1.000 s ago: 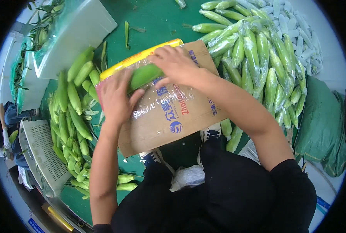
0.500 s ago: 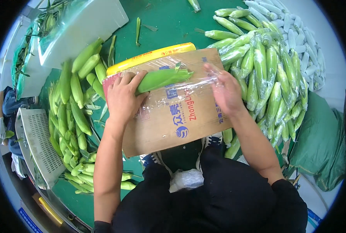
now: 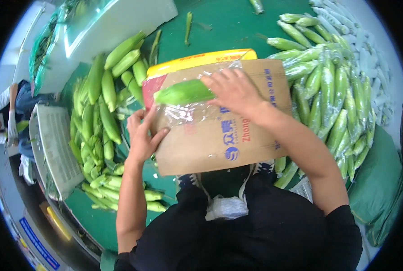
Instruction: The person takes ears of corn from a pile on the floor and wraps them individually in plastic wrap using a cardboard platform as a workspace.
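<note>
A green ear of corn [image 3: 185, 92] in its husk lies across a printed cardboard sheet [image 3: 188, 158], with clear plastic film [image 3: 206, 118] around and under it. My right hand [image 3: 235, 92] grips the corn's right end, thumb below and fingers above. At the sheet's left edge is my left hand [image 3: 142, 135], its fingers apart and nothing held in it. Its fingertips are close to the corn's left end; whether they touch the film I cannot tell. Behind the cardboard lies a long yellow box [image 3: 201, 59].
Unwrapped corn [image 3: 91, 122] is heaped to the left beside a white plastic crate [image 3: 59, 149]. Film-wrapped ears [image 3: 328, 90] pile up on the right, near white foam net sleeves [image 3: 368, 58]. White foam boxes [image 3: 120, 31] stand far left. Another person [image 3: 18, 108] is at the left rim.
My right hand has moved left from the film's edge onto the corn's right end. My left hand has let go of the corn and drawn back toward me. The corn's tapered end no longer shows.
</note>
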`<state>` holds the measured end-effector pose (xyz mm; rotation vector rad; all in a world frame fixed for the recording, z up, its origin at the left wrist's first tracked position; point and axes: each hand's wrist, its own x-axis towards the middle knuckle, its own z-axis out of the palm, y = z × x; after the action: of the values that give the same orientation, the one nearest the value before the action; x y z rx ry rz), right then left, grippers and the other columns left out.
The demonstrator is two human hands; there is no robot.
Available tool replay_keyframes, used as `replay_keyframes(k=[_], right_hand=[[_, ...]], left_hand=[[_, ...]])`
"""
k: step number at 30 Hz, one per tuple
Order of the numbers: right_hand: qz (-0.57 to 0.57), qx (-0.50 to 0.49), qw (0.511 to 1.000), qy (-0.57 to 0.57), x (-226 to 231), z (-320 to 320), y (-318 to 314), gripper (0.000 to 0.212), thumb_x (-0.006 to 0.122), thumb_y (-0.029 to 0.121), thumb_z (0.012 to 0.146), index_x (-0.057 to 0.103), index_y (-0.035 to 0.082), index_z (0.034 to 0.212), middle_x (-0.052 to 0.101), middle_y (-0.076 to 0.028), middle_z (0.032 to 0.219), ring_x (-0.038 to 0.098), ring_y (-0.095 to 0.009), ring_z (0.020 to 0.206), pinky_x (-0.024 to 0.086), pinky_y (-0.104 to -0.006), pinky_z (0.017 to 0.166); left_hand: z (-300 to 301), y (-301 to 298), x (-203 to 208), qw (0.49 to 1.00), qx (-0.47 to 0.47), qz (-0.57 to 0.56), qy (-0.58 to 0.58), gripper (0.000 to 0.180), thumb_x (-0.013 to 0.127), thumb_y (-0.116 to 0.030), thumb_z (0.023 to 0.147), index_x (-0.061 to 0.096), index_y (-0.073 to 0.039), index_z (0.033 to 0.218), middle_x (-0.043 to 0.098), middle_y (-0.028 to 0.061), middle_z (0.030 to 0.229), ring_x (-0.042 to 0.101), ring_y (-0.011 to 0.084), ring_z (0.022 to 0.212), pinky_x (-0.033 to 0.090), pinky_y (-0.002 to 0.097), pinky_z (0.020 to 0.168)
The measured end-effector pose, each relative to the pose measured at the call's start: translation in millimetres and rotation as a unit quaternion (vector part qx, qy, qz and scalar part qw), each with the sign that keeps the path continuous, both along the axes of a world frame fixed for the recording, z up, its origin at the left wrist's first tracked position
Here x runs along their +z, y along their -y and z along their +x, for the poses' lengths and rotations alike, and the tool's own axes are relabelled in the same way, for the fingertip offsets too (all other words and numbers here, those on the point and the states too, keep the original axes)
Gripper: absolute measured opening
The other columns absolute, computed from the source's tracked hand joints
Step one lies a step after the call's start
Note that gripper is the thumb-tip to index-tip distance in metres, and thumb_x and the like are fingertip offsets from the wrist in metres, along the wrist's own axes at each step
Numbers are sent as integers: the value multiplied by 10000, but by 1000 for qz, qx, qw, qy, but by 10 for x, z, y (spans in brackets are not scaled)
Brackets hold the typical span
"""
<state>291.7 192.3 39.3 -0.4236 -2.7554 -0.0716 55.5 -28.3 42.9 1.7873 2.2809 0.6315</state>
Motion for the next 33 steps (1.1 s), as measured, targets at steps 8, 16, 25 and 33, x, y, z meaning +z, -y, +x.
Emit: replay_keyframes(k=[8, 16, 25, 33], right_hand=[[-69, -51, 996, -5, 97, -14, 146, 712, 782, 372, 767, 509, 157, 1389, 559, -52, 1052, 542, -233, 971, 470, -384, 816], [-121, -86, 988, 32, 249, 66, 173, 687, 765, 362, 798, 505, 127, 1389, 576, -81, 1050, 558, -271, 972, 491, -411, 838], [-261, 149, 951, 72, 314, 274, 62, 621, 762, 348, 818, 554, 77, 1337, 597, -115, 1125, 576, -321, 1090, 499, -421, 901], [-169, -11, 974, -149, 235, 22, -343, 590, 742, 510, 787, 618, 70, 1160, 599, -79, 1199, 556, -272, 1142, 468, -402, 944]], left_hand=[[324, -224, 125, 997, 18, 68, -8, 149, 729, -158, 808, 715, -190, 953, 562, 47, 882, 540, 269, 861, 401, 396, 759], [255, -98, -92, 973, 199, 111, -34, 120, 564, -111, 960, 657, -88, 1034, 656, 121, 902, 649, 275, 818, 515, 404, 766], [1145, -404, 348, 991, -23, 131, 34, 336, 651, -236, 916, 570, -20, 1160, 623, 208, 1128, 563, 439, 1110, 440, 468, 978], [377, -1897, 104, 990, 22, -2, -141, 675, 547, -605, 922, 512, -128, 1398, 471, 174, 1434, 423, 369, 1349, 340, 533, 1098]])
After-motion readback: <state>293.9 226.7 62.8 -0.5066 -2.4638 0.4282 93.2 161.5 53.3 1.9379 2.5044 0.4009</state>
